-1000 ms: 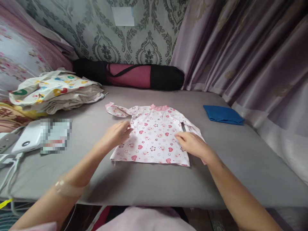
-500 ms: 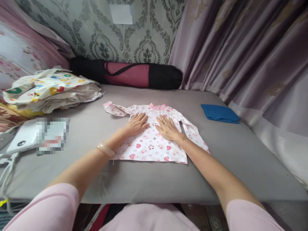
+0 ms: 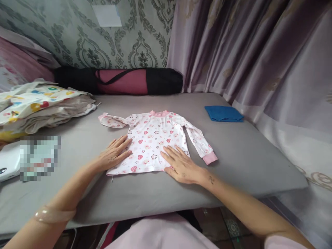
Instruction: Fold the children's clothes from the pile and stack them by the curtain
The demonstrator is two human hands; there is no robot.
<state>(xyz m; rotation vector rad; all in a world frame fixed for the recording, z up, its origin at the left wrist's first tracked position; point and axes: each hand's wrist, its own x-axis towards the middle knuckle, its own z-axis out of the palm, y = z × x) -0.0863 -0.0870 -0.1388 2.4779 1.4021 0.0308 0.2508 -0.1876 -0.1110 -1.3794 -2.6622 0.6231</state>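
A small long-sleeved shirt [image 3: 153,138], white with pink hearts and flowers, lies spread on the grey-covered table, its pink collar pointing away from me. My left hand [image 3: 116,152] lies flat with fingers spread at the shirt's left side edge, fingertips touching the cloth. Near the lower right corner, my right hand [image 3: 181,165] presses flat on the shirt, its fingers apart and covering part of the hem. The left sleeve is bent outward with a fold in it, while the right sleeve slants down toward its pink cuff [image 3: 210,158].
A folded blue cloth [image 3: 224,114] lies at the right. At the left are a pile of patterned fabric [image 3: 49,103], a white device [image 3: 10,160] and a blurred item [image 3: 41,157]. A long black and maroon bag [image 3: 121,81] lies along the wall; curtains hang at the right.
Both hands have slid from the shirt's upper chest down toward the hem and apart, the left one out to the side edge. The view has shifted a little to the right.
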